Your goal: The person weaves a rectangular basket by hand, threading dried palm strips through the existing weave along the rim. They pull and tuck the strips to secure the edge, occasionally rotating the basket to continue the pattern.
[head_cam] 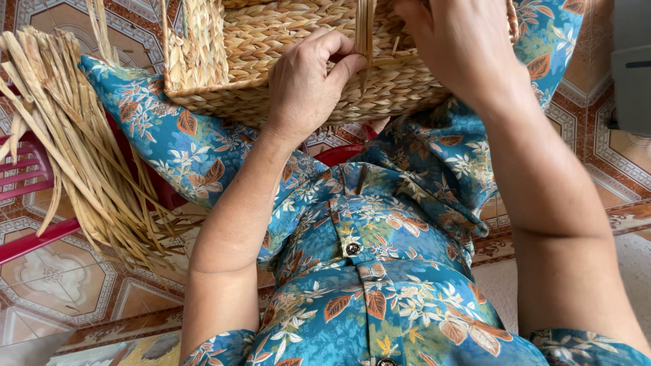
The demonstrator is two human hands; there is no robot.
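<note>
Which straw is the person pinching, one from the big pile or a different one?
A different one: the upright strand sticking out of the woven basket, pinched by the left hand. The loose straw bundle lies untouched off to the left, away from both hands.

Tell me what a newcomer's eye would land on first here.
First the woven straw basket at top centre, resting on the lap. The left hand pinches a straw strand against its side, and the right hand presses on it further right. At the left, a bundle of loose dried straw lies over a red plastic stool.
</note>
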